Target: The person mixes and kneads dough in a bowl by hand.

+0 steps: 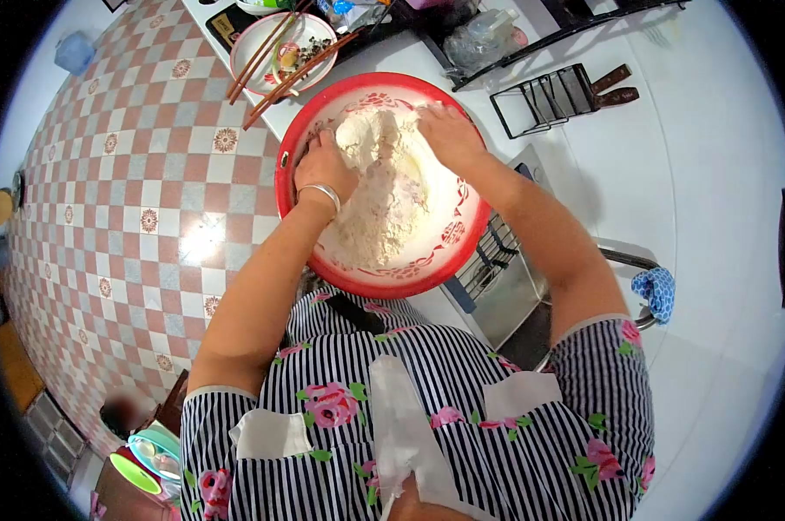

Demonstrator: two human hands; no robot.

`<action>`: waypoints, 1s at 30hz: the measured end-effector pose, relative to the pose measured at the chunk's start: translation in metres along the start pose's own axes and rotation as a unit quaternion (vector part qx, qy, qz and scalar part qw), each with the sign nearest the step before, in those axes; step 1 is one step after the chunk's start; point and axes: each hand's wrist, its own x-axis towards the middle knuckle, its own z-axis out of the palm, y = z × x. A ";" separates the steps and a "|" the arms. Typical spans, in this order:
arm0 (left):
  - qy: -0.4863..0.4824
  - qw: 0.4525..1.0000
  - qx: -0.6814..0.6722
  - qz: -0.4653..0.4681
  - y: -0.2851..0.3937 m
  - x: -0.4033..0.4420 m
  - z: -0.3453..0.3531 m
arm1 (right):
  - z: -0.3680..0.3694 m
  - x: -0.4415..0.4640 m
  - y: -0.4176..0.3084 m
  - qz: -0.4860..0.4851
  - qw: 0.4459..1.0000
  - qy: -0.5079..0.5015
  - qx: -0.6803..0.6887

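Observation:
A large red-rimmed enamel bowl (467,227) with a red pattern inside holds a heap of pale flour (384,204), lumpy in places. At the left inner side of the bowl is my left hand (325,165), a silver bracelet on its wrist, its fingers apart and bent down beside the flour. My right hand (449,135) reaches in at the upper right, palm down, fingers stretched toward the flour near the rim. No tool shows in either hand, and their undersides are hidden.
A plate (252,43) with food scraps and brown chopsticks (299,80) lies beyond the bowl. A black rack (544,102), a plastic bag (479,45) and a blue cloth (655,291) are to the right. Tiled floor (149,174) is at left.

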 end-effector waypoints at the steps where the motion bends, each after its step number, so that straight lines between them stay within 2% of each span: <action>1: -0.003 1.000 -0.004 -0.003 0.001 0.000 0.001 | -0.007 -0.011 0.005 0.024 0.999 -0.018 0.027; 4: -0.008 1.000 -0.022 -0.003 0.002 -0.001 -0.002 | -0.009 -0.062 -0.016 -0.004 0.976 -0.214 0.034; 7: -0.010 1.000 -0.015 -0.009 0.000 0.002 0.000 | 0.005 -0.069 -0.035 -0.003 0.967 -0.218 0.133; 8: -0.011 1.000 -0.016 -0.006 -0.002 0.002 0.001 | 0.017 -0.054 -0.023 -0.067 0.981 -0.155 0.101; 9: -0.007 1.000 -0.016 -0.004 -0.003 0.002 0.003 | 0.026 -0.035 -0.013 -0.029 0.986 -0.061 0.153; 11: 0.004 1.000 -0.015 -0.001 -0.004 0.004 0.005 | 0.012 -0.003 0.019 -0.152 0.972 0.105 0.143; 14: -0.028 0.999 -0.019 -0.010 0.004 -0.004 -0.009 | 0.028 -0.033 0.011 -0.066 0.988 0.045 0.136; 17: -0.002 1.000 -0.016 -0.002 -0.007 0.006 0.008 | 0.005 -0.061 -0.016 -0.082 0.974 -0.183 0.109; 20: 0.000 1.000 -0.008 -0.003 -0.008 0.007 0.007 | 0.020 -0.042 -0.030 -0.036 0.960 -0.239 0.142; 21: -0.002 1.000 -0.010 -0.002 -0.007 0.006 0.007 | -0.006 -0.018 -0.027 -0.008 0.965 -0.171 0.197; 23: -0.002 1.000 -0.013 -0.002 -0.006 0.006 0.005 | 0.003 0.009 -0.027 -0.063 0.977 0.071 0.189; 26: -0.012 1.000 -0.016 0.003 -0.004 0.004 0.003 | 0.005 0.016 -0.039 0.049 0.968 -0.090 0.229; 29: -0.007 1.000 -0.013 0.007 -0.002 0.004 0.001 | 0.006 -0.022 -0.076 0.234 0.909 -0.180 0.294; 30: -0.002 1.000 -0.014 0.007 -0.003 0.007 0.002 | 0.012 -0.035 -0.096 0.275 0.909 -0.161 0.269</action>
